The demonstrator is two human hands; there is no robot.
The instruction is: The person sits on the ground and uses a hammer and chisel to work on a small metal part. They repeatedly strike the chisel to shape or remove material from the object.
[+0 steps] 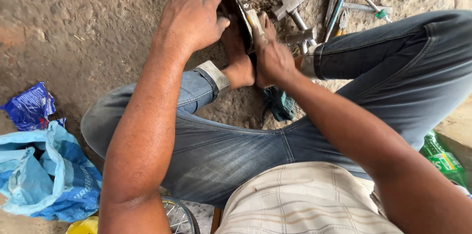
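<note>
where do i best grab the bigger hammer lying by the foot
Grip the hammer by its handle just below the head, coming from the right. The head points up-left toward the hands, and the lower handle runs under a second hammer and the knee, so only that stretch looks free.

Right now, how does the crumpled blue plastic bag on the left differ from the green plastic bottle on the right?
The crumpled blue plastic bag is soft, wrinkled and spread wide on the dirt ground; the green plastic bottle is rigid, smooth and narrow. The bag shows almost whole, while the bottle is partly hidden behind the person's jeans-clad leg. Both lie beside the seated person.
</note>
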